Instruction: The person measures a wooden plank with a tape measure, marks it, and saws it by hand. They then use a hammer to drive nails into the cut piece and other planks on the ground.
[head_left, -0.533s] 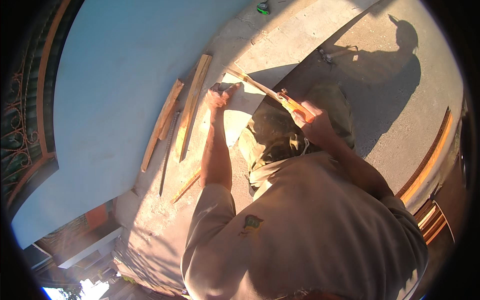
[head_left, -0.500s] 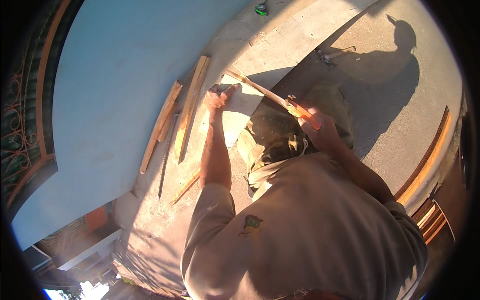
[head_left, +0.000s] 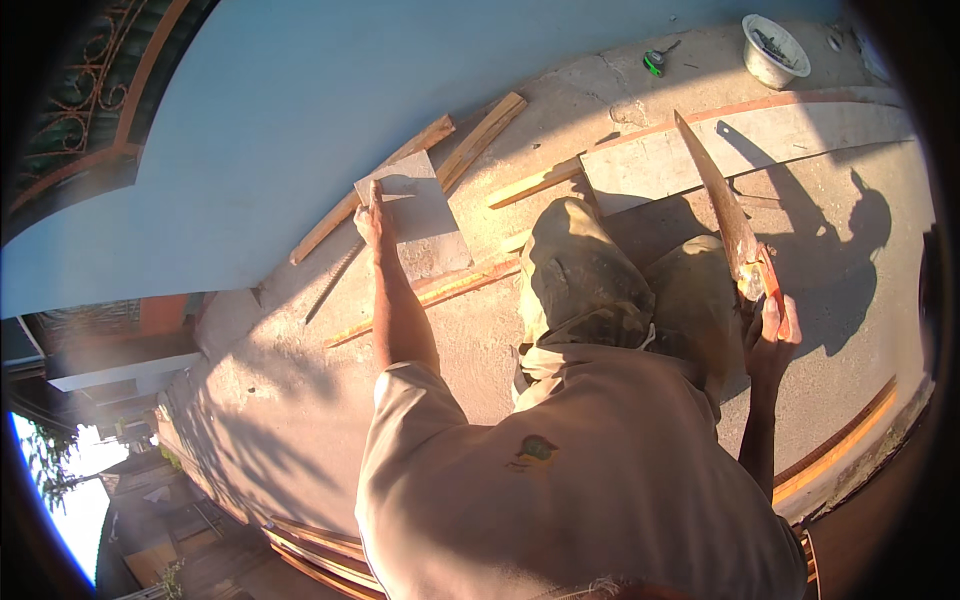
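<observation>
My left hand (head_left: 372,218) is closed on the edge of a short, flat board piece (head_left: 432,235), pale and roughly rectangular. That piece is apart from the long pale board (head_left: 740,150) lying on the ground at the right. My right hand (head_left: 770,335) grips the orange handle of a handsaw (head_left: 722,195). The saw is lifted at my right side, with its rusty-looking blade pointing up and away. My bent knees are between the two hands.
Wood strips (head_left: 482,140) lie beside the blue wall (head_left: 420,70), near a thin metal rod (head_left: 335,282). A long timber strip (head_left: 430,297) is on the ground. Farther off are a green tape measure (head_left: 654,63) and a white bucket (head_left: 775,52).
The saw has swung away to the right and up, off the board. My left hand now holds the short piece away from the long board. The view has also shifted.
</observation>
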